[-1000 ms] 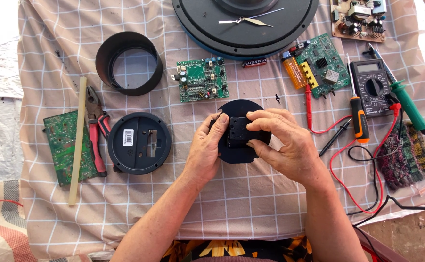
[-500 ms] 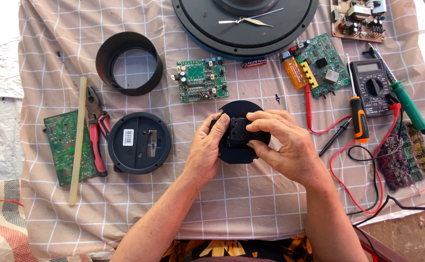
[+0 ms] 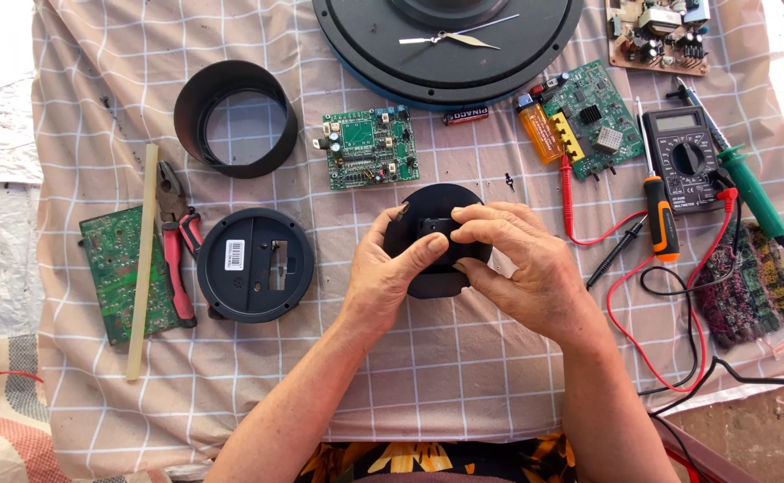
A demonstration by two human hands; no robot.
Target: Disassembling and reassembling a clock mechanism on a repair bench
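Both hands gripped the black round part [image 3: 437, 240], left hand [image 3: 390, 273] bracing, right hand [image 3: 517, 268] pinching its centre block; next move likely needed steady prying force

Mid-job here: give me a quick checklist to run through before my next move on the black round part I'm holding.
1. Both hands on the black round part: ok; left hand and right hand hold it from either side.
2. Part supported: ok; it sits low over the checked cloth.
3. Small centre piece seated: cannot tell; fingers cover it.
4. Red probe lead clear of hands: ok; it lies right of them.
5. Pliers and round black base within reach: ok; both lie left of the left hand.
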